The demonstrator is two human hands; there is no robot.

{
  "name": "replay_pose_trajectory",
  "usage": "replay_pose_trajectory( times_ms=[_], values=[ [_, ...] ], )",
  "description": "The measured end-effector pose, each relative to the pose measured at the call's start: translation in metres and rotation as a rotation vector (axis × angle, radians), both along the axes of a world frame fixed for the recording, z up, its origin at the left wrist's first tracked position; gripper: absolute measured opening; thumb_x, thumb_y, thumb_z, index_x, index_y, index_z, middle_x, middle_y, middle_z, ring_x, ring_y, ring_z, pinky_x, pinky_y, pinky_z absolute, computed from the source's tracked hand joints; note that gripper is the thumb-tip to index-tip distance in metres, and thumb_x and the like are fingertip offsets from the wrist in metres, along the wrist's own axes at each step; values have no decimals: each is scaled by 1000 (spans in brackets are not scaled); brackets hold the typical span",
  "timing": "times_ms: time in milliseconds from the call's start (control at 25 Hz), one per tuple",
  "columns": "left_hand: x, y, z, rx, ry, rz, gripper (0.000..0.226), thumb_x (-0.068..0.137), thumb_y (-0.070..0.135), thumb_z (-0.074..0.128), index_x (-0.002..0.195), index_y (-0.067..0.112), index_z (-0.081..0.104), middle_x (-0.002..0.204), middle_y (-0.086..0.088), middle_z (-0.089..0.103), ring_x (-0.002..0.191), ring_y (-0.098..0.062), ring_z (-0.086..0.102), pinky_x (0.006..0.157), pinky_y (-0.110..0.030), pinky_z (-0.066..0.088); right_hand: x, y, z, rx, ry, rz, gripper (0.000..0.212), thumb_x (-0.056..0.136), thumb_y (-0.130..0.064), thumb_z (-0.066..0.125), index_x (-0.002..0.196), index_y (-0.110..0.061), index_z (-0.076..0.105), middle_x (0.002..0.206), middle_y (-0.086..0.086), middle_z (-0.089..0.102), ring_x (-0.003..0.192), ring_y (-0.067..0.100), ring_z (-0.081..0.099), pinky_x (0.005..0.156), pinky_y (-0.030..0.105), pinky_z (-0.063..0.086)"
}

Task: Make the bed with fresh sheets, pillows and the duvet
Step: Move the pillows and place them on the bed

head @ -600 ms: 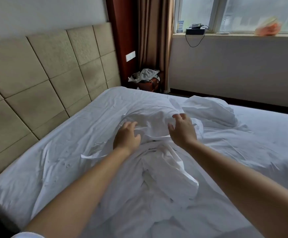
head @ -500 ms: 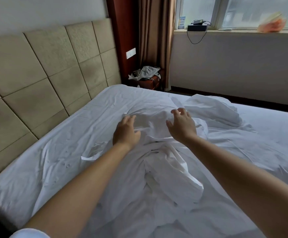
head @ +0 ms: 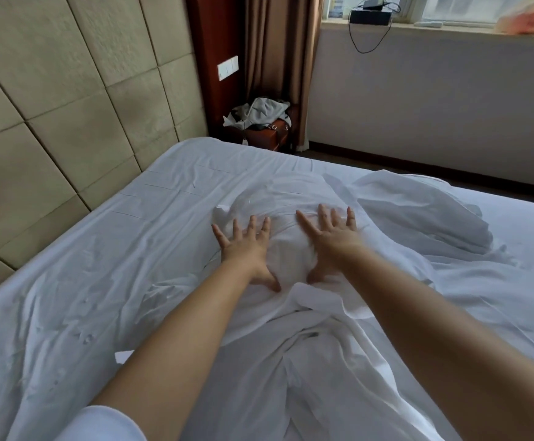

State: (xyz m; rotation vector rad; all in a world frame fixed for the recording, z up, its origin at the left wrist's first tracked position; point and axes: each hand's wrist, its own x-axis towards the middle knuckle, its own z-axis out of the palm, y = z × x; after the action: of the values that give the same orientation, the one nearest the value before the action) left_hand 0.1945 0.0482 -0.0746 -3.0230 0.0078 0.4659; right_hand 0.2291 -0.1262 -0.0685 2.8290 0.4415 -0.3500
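Both hands lay flat with fingers spread, grasping nothing. The left hand (head: 246,246) and right hand (head: 332,240) pressed side by side on a rounded white mound, apparently a pillow (head: 287,218) under cloth, in the middle of the bed (head: 68,281) toward its headboard edge. A rumpled white sheet (head: 291,361) trailed from the mound to the near edge. A bunched duvet (head: 418,218) lay just beside the mound, toward the window side. The padded headboard (head: 68,122) ran along the left edge.
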Motion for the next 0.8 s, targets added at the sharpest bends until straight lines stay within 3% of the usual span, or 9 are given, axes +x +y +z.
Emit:
replay_pose_trajectory(
  times_ms=[120,240,320,400,560,680,800],
  values=[
    [8,-10,-25,-7,-6,-35,124,69,65,65,148,24,-21,160,-5,-12,146,-35,3,100,-73,-13,1,3,-29,-102,-21,6,104,85,-51,59,147,-30,-23,155,25,8,143,39,13,110,58,-15],
    [7,-15,-45,17,-128,-73,89,82,51,57,151,18,12,153,-3,28,133,-28,38,102,-70,-15,-4,2,-42,-78,-88,81,71,94,-31,46,152,-19,6,121,12,58,115,28,53,111,54,-14],
    [4,-15,-45,23,-226,-130,41,91,25,48,130,14,48,124,-1,59,111,-25,57,106,-67,-13,-9,2,-35,-51,-123,175,37,96,-17,37,131,-13,46,97,3,68,95,24,64,114,48,-13],
    [-3,-16,-37,78,-242,-212,31,93,12,38,110,15,64,101,-2,70,98,-25,63,112,-61,-10,-19,4,-25,-90,-129,247,32,98,-17,33,106,-13,63,93,1,70,91,21,65,115,45,-12],
    [-20,-7,-14,95,-222,-253,35,95,13,36,112,19,66,105,-7,69,108,-26,59,115,-54,-8,-42,4,8,-120,-154,329,38,99,-35,34,101,-17,67,97,1,70,93,20,65,116,43,-12],
    [-42,1,16,122,-165,-280,42,96,20,36,134,22,52,134,-16,53,131,-34,39,117,-53,0,-69,0,40,-127,-196,387,33,96,-16,34,98,-17,67,96,0,71,93,19,66,117,42,-11],
    [-83,-1,62,158,-175,-330,44,100,24,33,143,26,40,134,-15,53,129,-31,43,117,-51,2,-106,-7,72,-161,-274,427,38,91,-5,32,94,-16,69,90,-1,70,88,16,66,116,41,-10]
  ],
)
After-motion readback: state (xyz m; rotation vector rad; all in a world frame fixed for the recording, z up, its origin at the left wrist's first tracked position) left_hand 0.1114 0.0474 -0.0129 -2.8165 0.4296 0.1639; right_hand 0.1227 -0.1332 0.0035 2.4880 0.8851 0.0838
